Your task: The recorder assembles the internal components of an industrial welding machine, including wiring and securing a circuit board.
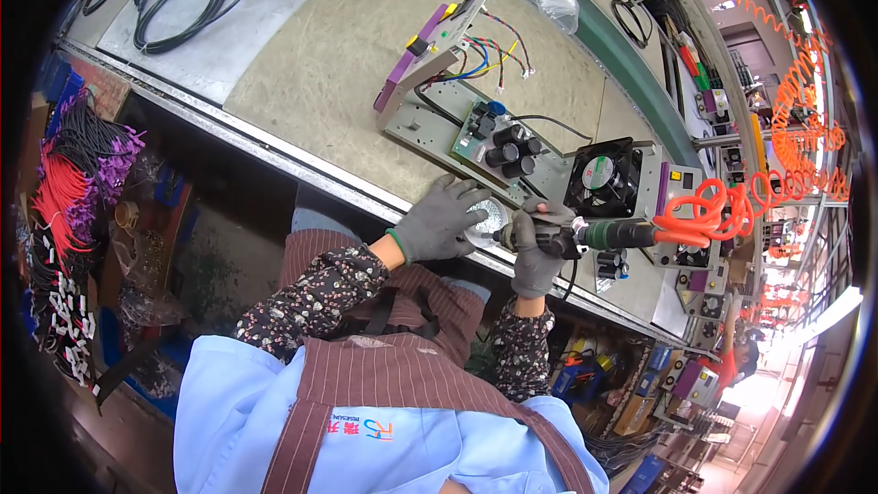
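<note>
Your desk [320, 73] carries a small dish [490, 216] at its near edge; your left hand [441, 221], fingers slightly spread, is at the dish's rim, perhaps steadying it. Your right hand [538, 261] grips the power driver [611, 235], apparently to control its tip.

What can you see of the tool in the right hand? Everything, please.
The handheld tool is elongated: dark front section with a pale metallic-looking patch, green middle, black rear; casing probably plastic. It lies roughly crosswise near the bench's front edge, gripped by the gloved right hand. Its narrow tip points left, toward the round dish; contact there is unclear. A coiled orange hose meets its rear. Whether it's running can't be told.
</note>
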Motion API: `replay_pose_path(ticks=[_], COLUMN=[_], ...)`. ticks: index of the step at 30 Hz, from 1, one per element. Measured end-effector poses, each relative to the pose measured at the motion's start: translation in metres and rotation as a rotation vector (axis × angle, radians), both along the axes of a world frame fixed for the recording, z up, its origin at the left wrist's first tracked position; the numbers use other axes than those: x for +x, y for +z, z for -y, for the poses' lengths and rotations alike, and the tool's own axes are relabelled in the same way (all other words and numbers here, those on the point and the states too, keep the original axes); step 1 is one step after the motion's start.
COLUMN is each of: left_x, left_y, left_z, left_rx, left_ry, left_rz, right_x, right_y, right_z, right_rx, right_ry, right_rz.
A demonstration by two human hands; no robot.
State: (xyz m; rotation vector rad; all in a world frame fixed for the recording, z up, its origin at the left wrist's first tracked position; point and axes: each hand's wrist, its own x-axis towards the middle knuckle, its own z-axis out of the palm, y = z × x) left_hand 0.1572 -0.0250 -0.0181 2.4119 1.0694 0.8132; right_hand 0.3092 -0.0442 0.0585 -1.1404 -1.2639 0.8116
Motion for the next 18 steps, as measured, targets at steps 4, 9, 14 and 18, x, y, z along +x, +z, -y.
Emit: replay_pose_path(ticks=[4,9,14,18], left_x=[0.0,-0.002,0.0,-0.001], left_y=[-0.001,-0.002,-0.003,-0.003], left_z=[-0.001,0.0,0.0,0.0], left_rx=[0.003,0.018,0.019,0.005], left_ry=[0.014,0.023,0.062,0.053], left_rz=[0.005,0.019,0.011,0.042], right_x=[-0.002,-0.009,-0.023,-0.04], right_y=[-0.003,0.007,0.045,0.071], right_z=[0.005,0.004,-0.034,-0.107], right_rx=[0.057,0.004,0.164,0.239], right_ry=[0.069,0.026,0.099,0.001], right_rz=[0.008,-0.049,-0.172,-0.143])
